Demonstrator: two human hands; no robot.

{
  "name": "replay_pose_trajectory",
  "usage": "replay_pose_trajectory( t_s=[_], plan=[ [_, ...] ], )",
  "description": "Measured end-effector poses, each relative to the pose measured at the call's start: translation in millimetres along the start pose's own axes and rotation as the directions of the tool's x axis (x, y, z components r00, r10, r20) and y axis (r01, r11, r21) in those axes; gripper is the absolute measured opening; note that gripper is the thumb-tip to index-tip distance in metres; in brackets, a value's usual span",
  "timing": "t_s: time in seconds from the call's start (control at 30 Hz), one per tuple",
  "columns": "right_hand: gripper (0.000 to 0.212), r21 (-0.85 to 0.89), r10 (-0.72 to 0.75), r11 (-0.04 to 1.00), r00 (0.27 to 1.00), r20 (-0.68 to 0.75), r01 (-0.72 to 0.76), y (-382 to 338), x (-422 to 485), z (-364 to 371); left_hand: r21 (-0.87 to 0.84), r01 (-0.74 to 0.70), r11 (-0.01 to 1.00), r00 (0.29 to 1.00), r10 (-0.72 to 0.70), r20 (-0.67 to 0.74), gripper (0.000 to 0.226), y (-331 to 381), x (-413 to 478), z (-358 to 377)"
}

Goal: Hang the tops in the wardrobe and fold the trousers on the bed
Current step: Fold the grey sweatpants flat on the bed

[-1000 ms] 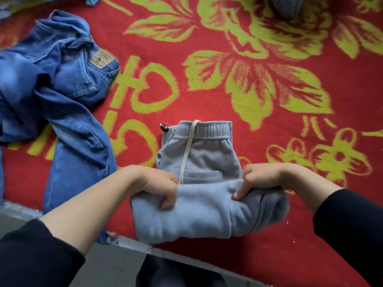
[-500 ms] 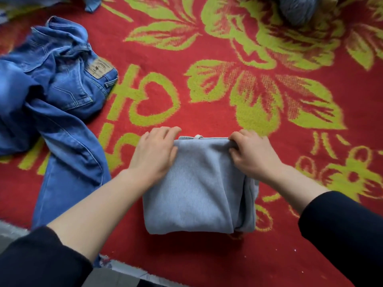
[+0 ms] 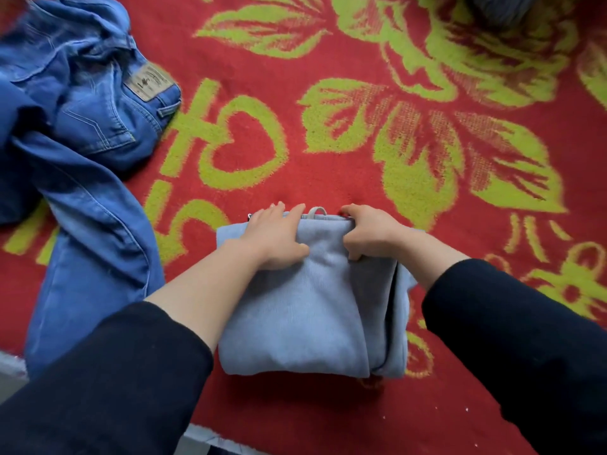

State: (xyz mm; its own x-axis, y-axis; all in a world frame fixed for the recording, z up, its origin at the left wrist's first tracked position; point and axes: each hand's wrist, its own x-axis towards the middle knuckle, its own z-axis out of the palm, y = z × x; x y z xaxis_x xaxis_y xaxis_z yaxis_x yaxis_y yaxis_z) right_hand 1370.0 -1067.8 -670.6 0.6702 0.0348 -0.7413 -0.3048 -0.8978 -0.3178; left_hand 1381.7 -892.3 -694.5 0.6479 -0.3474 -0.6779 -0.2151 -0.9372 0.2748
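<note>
The bed (image 3: 361, 178) is covered by a red blanket (image 3: 328, 408) patterned with yellow-green flowers and hearts. Folded grey trousers (image 3: 305, 316) lie flat on it at lower centre (a cord loop pokes out at their far edge). Blue jeans (image 3: 85, 133) sprawl unfolded across the upper left and left of the frame, with a tan patch (image 3: 147, 82) on the waistband. A blurred bluish-grey thing (image 3: 502, 8) sits at the top right edge.
</note>
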Motion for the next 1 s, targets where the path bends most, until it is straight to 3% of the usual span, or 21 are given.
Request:
replay_pose_trajectory(
  t_s=[0.2,0.3,0.43,0.5,0.6,0.67,0.73,0.8,0.9,1.0],
  plan=[
    [0.06,-0.153,0.017,0.988,0.998,0.055,-0.009,-5,4,-5,0.135,0.011,0.991,0.999,-0.005,-0.043,0.089,7,-17,-3],
    [0.051,-0.132,0.028,0.991,0.992,0.125,-0.011,-8,-12,7,0.113,0.008,0.994,1.0,-0.006,-0.016,0.091,8,-36,4],
    [0.061,-0.018,-0.001,1.0,0.977,0.212,0.005,0,-40,40,0.121,-0.018,0.992,1.0,0.016,0.015,0.084,9,-74,26],
    [0.05,0.011,0.005,1.0,0.969,0.246,-0.008,6,-47,49,0.135,-0.028,0.99,0.999,0.03,-0.015,0.081,10,-89,38],
    [0.035,-0.043,-0.028,0.998,0.956,0.293,0.042,0,-66,66,0.067,-0.009,0.998,1.0,0.007,0.018,0.081,1,-118,57],
    [0.035,-0.13,-0.101,0.982,0.966,0.239,0.135,-13,-81,74,-0.023,0.016,1.0,0.998,-0.014,0.064,0.079,-11,-138,62],
    [0.04,-0.245,-0.203,0.938,0.961,0.188,0.246,-31,-96,79,-0.113,0.025,0.993,0.998,-0.018,0.065,0.06,-25,-162,61],
    [0.049,-0.31,-0.267,0.891,0.934,0.236,0.333,-55,-113,81,-0.157,0.011,0.987,0.999,-0.005,0.041,0.04,-39,-191,64],
    [0.031,-0.386,-0.341,0.805,0.884,0.319,0.45,-101,-144,91,-0.187,0.0,0.982,0.997,-0.013,-0.071,0.037,-63,-246,84],
    [0.029,-0.537,-0.46,0.627,0.824,0.329,0.564,-156,-183,126,-0.224,0.031,0.974,0.975,-0.079,-0.209,0.038,-100,-307,120]
  ],
)
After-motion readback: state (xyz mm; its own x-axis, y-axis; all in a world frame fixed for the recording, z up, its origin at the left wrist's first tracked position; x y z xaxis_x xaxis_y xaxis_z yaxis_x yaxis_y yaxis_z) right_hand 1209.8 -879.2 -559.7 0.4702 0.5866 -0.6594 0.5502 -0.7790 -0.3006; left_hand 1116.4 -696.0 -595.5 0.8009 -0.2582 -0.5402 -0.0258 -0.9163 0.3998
